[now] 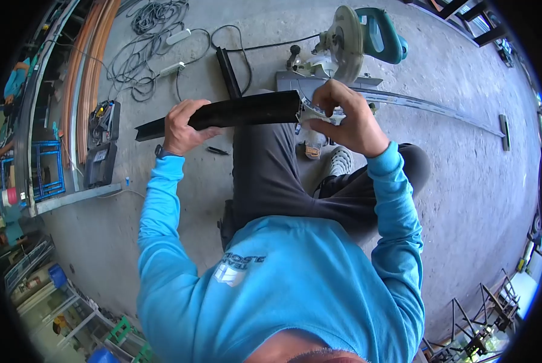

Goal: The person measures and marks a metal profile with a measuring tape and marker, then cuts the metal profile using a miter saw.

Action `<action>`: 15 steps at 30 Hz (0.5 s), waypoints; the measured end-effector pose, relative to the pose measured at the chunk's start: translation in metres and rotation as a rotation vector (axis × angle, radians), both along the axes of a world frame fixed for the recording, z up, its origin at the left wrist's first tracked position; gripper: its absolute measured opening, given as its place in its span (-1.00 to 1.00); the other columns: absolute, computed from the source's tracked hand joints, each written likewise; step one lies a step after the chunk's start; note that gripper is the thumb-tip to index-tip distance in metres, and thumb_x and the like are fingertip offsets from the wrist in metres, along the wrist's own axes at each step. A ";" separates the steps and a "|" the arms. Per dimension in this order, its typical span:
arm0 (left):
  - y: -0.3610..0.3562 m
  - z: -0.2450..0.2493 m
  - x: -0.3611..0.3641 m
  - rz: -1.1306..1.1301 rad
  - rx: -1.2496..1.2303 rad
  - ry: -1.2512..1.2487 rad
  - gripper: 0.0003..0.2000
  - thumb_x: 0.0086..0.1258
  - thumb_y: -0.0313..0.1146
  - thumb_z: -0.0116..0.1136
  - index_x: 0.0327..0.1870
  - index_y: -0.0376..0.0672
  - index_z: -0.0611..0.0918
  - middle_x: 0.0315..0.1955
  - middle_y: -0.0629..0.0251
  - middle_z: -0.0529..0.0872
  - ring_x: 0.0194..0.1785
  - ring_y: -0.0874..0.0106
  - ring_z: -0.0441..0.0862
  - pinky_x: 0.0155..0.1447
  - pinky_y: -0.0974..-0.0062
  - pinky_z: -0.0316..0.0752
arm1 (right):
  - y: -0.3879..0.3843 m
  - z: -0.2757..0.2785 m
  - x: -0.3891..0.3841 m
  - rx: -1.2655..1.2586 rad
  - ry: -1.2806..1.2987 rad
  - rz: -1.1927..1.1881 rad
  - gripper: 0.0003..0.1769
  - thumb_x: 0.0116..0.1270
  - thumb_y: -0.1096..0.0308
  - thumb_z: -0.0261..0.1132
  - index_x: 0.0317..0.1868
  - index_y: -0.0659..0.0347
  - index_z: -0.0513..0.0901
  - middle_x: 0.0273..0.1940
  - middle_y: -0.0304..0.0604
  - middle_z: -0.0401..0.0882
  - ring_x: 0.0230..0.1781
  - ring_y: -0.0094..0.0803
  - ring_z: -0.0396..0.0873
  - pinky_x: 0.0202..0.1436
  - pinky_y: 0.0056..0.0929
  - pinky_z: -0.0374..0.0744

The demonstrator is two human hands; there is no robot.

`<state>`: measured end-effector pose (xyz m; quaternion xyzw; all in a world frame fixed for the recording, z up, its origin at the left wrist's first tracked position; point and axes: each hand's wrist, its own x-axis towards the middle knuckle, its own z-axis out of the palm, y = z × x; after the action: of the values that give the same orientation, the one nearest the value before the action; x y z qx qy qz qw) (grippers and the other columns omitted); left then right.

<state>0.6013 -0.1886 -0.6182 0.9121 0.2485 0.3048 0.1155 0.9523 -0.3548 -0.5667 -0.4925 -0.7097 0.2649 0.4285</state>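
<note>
two hands (186, 127) (346, 118), two black profiles (246, 111) (228, 69), one saw (355, 36)

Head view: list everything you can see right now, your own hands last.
black profile: one, black, held level above the knees
pale piece: one, whitish, at the profile's right end
mitre saw: one, teal and grey, on the floor ahead
metal strip: one, grey, on the floor right of the saw
black bar: one, black, on the floor left of the saw
cables: several, black and grey, coiled on the floor, upper left
tool case: one, black, on the floor at left
left hand: one, wrapped around the black profile
right hand: one, pinching the pale piece
</note>
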 end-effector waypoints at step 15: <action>-0.064 0.027 0.056 -0.145 -0.408 -0.093 -0.39 0.13 0.04 0.63 0.00 -0.26 0.66 -0.28 0.08 0.78 -0.19 0.22 0.80 -0.08 0.32 0.67 | -0.006 -0.063 -0.089 0.018 1.051 -0.108 -0.02 0.38 0.05 0.49 0.62 0.17 0.13 0.52 0.00 0.31 0.50 -0.07 0.34 0.53 0.00 0.37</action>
<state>0.6571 -0.2522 -0.5916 0.8703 0.2331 0.2808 0.3308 0.8635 -0.3611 -0.6299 -0.3252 -0.3751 0.4476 0.7438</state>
